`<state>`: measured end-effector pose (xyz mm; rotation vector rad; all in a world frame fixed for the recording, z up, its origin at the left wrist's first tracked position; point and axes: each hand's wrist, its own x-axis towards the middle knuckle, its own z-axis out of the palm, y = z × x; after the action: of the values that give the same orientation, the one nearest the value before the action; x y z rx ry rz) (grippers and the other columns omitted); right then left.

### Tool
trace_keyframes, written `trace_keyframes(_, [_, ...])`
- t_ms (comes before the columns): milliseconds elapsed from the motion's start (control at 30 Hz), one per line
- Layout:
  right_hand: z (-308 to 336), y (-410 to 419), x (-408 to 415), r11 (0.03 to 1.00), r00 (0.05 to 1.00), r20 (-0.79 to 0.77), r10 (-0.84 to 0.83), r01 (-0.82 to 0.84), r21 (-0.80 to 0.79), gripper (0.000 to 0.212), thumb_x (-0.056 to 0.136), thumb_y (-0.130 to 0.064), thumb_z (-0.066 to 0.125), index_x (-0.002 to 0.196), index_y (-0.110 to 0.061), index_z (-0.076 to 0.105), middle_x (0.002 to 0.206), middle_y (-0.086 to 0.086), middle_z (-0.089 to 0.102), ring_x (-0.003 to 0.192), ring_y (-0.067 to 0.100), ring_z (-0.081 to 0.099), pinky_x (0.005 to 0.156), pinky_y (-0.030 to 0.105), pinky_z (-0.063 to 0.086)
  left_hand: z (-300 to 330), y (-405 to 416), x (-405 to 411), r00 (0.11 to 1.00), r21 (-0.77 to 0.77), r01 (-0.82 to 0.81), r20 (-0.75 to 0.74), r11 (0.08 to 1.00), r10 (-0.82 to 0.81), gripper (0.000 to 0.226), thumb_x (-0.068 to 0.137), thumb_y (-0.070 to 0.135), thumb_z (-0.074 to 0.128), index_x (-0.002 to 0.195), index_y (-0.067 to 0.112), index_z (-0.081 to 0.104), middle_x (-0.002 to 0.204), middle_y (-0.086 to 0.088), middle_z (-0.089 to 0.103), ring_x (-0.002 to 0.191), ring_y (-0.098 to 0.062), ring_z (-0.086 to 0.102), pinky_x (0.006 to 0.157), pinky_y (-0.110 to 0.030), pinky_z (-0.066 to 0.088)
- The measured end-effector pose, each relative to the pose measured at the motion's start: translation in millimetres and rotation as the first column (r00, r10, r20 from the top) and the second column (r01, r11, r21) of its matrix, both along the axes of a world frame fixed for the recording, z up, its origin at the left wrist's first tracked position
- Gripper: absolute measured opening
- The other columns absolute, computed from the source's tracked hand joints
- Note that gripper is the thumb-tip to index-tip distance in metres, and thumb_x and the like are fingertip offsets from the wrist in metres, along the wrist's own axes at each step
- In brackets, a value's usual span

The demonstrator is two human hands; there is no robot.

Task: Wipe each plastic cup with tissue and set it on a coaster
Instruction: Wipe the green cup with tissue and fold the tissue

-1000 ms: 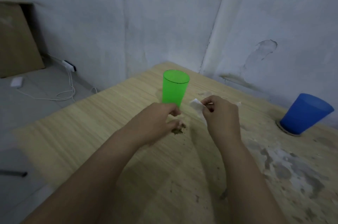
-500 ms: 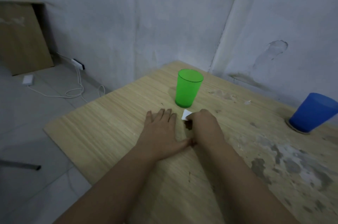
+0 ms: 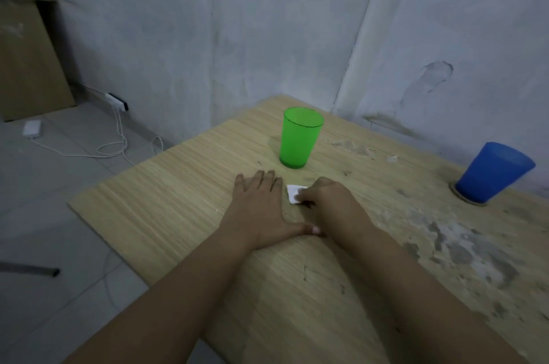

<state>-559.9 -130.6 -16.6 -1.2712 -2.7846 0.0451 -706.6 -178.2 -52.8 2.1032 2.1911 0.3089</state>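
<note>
A green plastic cup [image 3: 300, 138] stands upright on the wooden table [image 3: 184, 203], just beyond my hands. My left hand [image 3: 261, 209] lies flat on the tabletop with straight fingers and holds nothing. Beside it, my right hand [image 3: 329, 206] has curled fingers pinching a small folded white tissue [image 3: 292, 193] against the table. At the far right a blue plastic cup [image 3: 494, 172] stands upright on a round brown coaster [image 3: 466, 200]. I see no coaster under the green cup.
The table sits in a corner of grey walls; its right part is stained and worn. On the floor to the left lie a white power strip [image 3: 116, 100], white cables and a white adapter [image 3: 32, 128]. A brown board [image 3: 26, 60] leans on the wall.
Both hands came down from just above the table. My left hand flattened onto the wood, and my right hand lowered the tissue to the surface. The cups stayed in place.
</note>
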Motion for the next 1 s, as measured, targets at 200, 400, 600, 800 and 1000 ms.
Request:
trace_keyframes(200, [-2,10,1,0.995,0.995,-0.029,-0.094,0.094,0.017,0.038,0.081,-0.024,0.065,0.118,-0.022,0.063,0.11,0.013,0.057,0.1,0.028,0.058,0.081,0.027,0.038,-1,0,2,1.0,0.009,-0.013,0.006,1.0,0.013,0.129,0.052,0.098,0.029,0.15,0.015,0.017,0.16,-0.004,0.012,0.147,-0.021,0.005,0.116,-0.056,0.001])
trace_keyframes(400, [-2,-4,6,0.998,0.996,-0.086,-0.01,0.005,-0.056,0.035,0.079,-0.02,0.066,0.114,-0.021,0.067,0.108,0.016,0.061,0.099,0.03,0.06,0.082,0.027,0.042,0,0,1,1.0,0.019,0.017,-0.007,1.0,-0.017,0.125,0.055,0.096,0.031,0.15,0.015,0.019,0.159,-0.001,0.014,0.147,-0.019,0.006,0.116,-0.057,-0.001])
trace_keyframes(600, [-5,9,18,0.989,0.985,-0.094,-0.147,0.144,-0.041,0.034,0.088,-0.024,0.056,0.121,-0.023,0.062,0.113,0.014,0.056,0.102,0.028,0.058,0.08,0.025,0.035,-4,2,2,0.999,0.038,0.004,-0.035,0.999,-0.003,0.121,0.058,0.096,0.022,0.149,0.017,0.019,0.159,-0.001,0.014,0.147,-0.019,0.007,0.115,-0.057,0.002])
trace_keyframes(800, [0,-2,2,0.993,0.99,-0.135,-0.035,0.02,-0.116,0.029,0.082,-0.022,0.064,0.11,-0.017,0.07,0.105,0.02,0.062,0.097,0.032,0.06,0.082,0.028,0.04,-2,0,2,0.999,0.054,0.005,-0.033,0.999,-0.003,0.117,0.061,0.094,0.024,0.149,0.017,0.021,0.159,0.0,0.017,0.147,-0.019,0.007,0.114,-0.058,-0.004])
trace_keyframes(1000, [4,2,19,0.989,0.987,-0.107,-0.122,0.112,-0.093,0.042,0.072,-0.032,0.043,0.09,-0.01,0.074,0.089,0.02,0.063,0.085,0.033,0.061,0.07,0.031,0.036,-1,1,3,0.991,0.138,0.07,-0.121,0.988,-0.053,0.111,0.065,0.091,0.018,0.148,0.018,0.026,0.16,-0.001,0.012,0.147,-0.017,-0.009,0.116,-0.05,-0.013])
